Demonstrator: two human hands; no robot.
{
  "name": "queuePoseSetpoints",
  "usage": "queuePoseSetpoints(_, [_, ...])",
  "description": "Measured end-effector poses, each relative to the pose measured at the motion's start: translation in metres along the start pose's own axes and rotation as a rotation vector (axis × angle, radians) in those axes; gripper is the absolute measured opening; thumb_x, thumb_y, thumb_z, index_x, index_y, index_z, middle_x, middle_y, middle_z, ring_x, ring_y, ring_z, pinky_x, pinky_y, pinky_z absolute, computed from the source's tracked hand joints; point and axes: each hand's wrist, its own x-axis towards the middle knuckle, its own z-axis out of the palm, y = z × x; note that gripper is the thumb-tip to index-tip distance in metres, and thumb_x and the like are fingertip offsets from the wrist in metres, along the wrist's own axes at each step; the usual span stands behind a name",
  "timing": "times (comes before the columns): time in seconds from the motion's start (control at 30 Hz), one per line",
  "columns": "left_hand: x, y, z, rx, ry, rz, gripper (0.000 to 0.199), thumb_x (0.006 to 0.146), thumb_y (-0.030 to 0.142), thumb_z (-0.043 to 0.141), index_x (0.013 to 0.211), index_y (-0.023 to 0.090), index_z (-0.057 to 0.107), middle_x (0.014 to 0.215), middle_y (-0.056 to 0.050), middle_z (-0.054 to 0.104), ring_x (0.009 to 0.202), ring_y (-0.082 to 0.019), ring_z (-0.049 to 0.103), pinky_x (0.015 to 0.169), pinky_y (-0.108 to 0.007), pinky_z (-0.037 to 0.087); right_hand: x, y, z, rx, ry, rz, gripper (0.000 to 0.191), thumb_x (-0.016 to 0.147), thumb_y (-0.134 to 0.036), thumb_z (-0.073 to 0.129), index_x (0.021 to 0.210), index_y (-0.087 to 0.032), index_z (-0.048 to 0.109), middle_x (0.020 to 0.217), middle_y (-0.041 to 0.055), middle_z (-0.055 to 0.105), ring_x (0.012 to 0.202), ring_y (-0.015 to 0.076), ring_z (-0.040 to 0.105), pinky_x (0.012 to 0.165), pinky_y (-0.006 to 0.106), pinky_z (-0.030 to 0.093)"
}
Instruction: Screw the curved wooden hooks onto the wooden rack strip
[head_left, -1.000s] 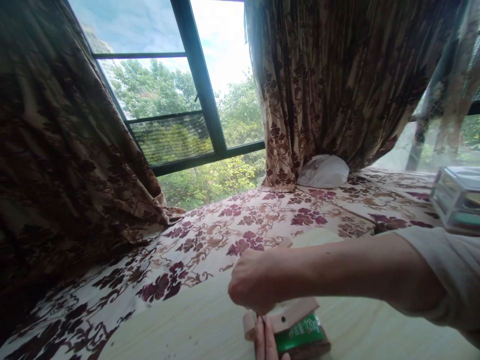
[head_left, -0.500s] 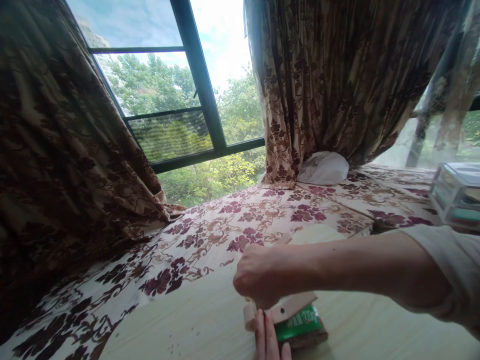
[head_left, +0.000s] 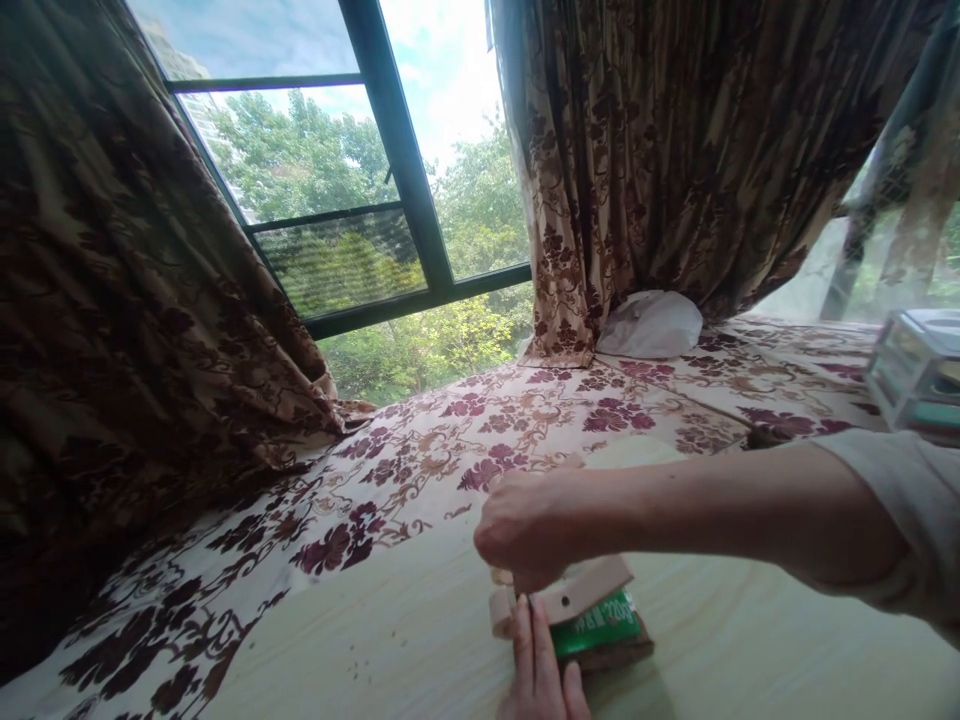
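A flat tan strip with a dark round spot [head_left: 592, 590] lies at the tips of the left hand [head_left: 538, 672], slanting up to the right and partly covering a green packet with white print and a brownish edge [head_left: 609, 628]. The packet sits just to the right of the left fingers, below the right wrist. The strip's near end, left of those fingers, looks rounded.

The left hand is flattened, two fingers stretched side by side with their tips against the strip, the thumb apart near the packet; it is pressing rather than gripping. The right hand [head_left: 523, 525] is curled into a fist directly above the left fingertips; its own fingertips are hidden, so what it grips, if anything, can't be made out.

Beneath both hands spreads a pale board with wood-like grain [head_left: 315, 620], dark specks [head_left: 375, 645] scattered left of the left hand. Beyond the hands runs cream cloth with purple and brown flowers [head_left: 427, 470], bearing a crumpled white bag [head_left: 652, 325] and, past the right forearm, a clear box [head_left: 919, 370]. Farther off, patterned brown curtains [head_left: 637, 150] flank a dark-framed window [head_left: 397, 140]
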Motion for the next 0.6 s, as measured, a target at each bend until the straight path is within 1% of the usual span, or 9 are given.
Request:
queuePoseSetpoints(0.07, [0.0001,0.0,-0.0026,-0.007,-0.031,0.016,0.044,0.083,0.007,0.039,0.123,0.014,0.056,0.118,-0.014,0.063,0.072,-0.018,0.071,0.038,-0.019,0.048,-0.0016,-0.0005,-0.0026,-0.002,0.004,-0.032,0.021,0.074,-0.008,0.058,0.089,-0.01,0.072,0.083,0.0073,0.07,0.066,0.0136,0.057,0.049,0.026,0.036])
queuePoseSetpoints(0.13, [0.0005,0.0002,-0.0048,-0.01,-0.058,0.024,0.042,0.083,0.008,0.037,0.119,0.01,0.059,0.119,-0.016,0.061,0.068,-0.019,0.07,0.037,-0.021,0.047,-0.0021,-0.0011,-0.0039,-0.003,0.005,-0.053,0.021,0.074,-0.005,0.056,0.088,-0.01,0.072,0.084,0.0072,0.07,0.067,0.0123,0.057,0.051,0.026,0.036])
queuePoseSetpoints(0.23, [0.0005,0.0009,-0.0059,-0.015,-0.067,0.019,0.042,0.083,0.009,0.038,0.119,0.011,0.06,0.118,-0.016,0.062,0.079,-0.022,0.071,0.037,-0.021,0.047,0.0,-0.002,-0.003,-0.001,-0.003,-0.049,0.021,0.076,-0.007,0.056,0.09,-0.009,0.072,0.085,0.0087,0.07,0.066,0.0127,0.056,0.051,0.026,0.036])
queuePoseSetpoints(0.33, [-0.0004,0.0014,-0.0054,-0.031,-0.043,0.015,0.043,0.083,0.01,0.04,0.122,0.011,0.058,0.12,-0.016,0.062,0.09,-0.023,0.069,0.042,-0.02,0.05,0.0029,-0.0018,-0.0013,0.005,0.001,-0.021,0.023,0.078,-0.012,0.056,0.095,-0.008,0.071,0.083,0.0096,0.069,0.065,0.0143,0.056,0.051,0.027,0.036])
queuePoseSetpoints(0.37, [-0.0007,0.0015,-0.0053,-0.033,-0.04,0.01,0.043,0.083,0.01,0.04,0.123,0.011,0.057,0.121,-0.016,0.062,0.088,-0.022,0.069,0.043,-0.02,0.05,0.0034,-0.0015,-0.0012,0.006,0.001,-0.008,0.024,0.079,-0.014,0.055,0.096,-0.008,0.071,0.08,0.0098,0.069,0.064,0.0148,0.056,0.05,0.027,0.036])
queuePoseSetpoints(0.43, [-0.0009,0.0016,-0.006,-0.031,-0.045,-0.004,0.044,0.083,0.01,0.04,0.124,0.012,0.056,0.122,-0.015,0.061,0.075,-0.02,0.071,0.042,-0.022,0.051,0.0034,-0.0009,-0.0016,0.007,0.001,0.011,0.025,0.081,-0.017,0.054,0.097,-0.007,0.071,0.076,0.0097,0.068,0.062,0.015,0.055,0.049,0.027,0.036])
queuePoseSetpoints(0.5, [-0.0005,0.0016,-0.0074,-0.025,-0.063,-0.01,0.044,0.083,0.01,0.04,0.124,0.012,0.056,0.124,-0.015,0.059,0.065,-0.019,0.07,0.041,-0.024,0.051,0.0021,-0.0007,-0.0024,0.004,0.0,0.005,0.025,0.079,-0.017,0.056,0.097,-0.009,0.071,0.076,0.0084,0.068,0.061,0.0144,0.055,0.05,0.027,0.036])
queuePoseSetpoints(0.53, [-0.0001,0.0015,-0.0082,-0.021,-0.072,-0.008,0.044,0.083,0.01,0.04,0.124,0.012,0.056,0.125,-0.016,0.058,0.065,-0.02,0.07,0.04,-0.024,0.05,0.0011,-0.001,-0.0026,0.0,0.002,-0.007,0.024,0.078,-0.015,0.057,0.096,-0.01,0.071,0.078,0.0077,0.068,0.062,0.0141,0.054,0.05,0.027,0.036])
queuePoseSetpoints(0.6, [0.0005,0.0014,-0.0091,-0.019,-0.085,0.001,0.044,0.083,0.01,0.04,0.123,0.011,0.056,0.126,-0.016,0.057,0.07,-0.021,0.071,0.041,-0.024,0.05,-0.0011,-0.002,-0.002,-0.011,0.012,-0.035,0.022,0.076,-0.01,0.057,0.093,-0.011,0.071,0.081,0.0071,0.069,0.064,0.0137,0.055,0.051,0.027,0.036])
